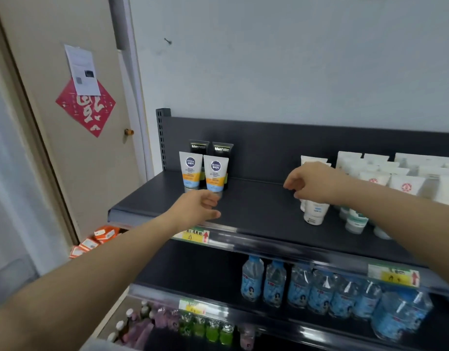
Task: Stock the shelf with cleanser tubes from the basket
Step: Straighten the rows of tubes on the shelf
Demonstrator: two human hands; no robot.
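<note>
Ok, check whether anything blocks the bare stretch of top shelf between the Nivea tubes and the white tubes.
Nothing visible does: the top shelf lies bare between the Nivea tubes and the white tubes. Only the left hand and right hand hang at that gap's two ends. The basket is out of view.

Both my arms reach forward, hands well apart

My left arm runs up bare from the lower left. The left hand is turned with its palm inward, fingers loosely curved and thumb spread beneath them, and I can see nothing held between them. My right arm comes in from the right edge, a little higher. The right hand hangs knuckles up with its fingers curled downward, and I cannot tell whether they grip anything
</note>
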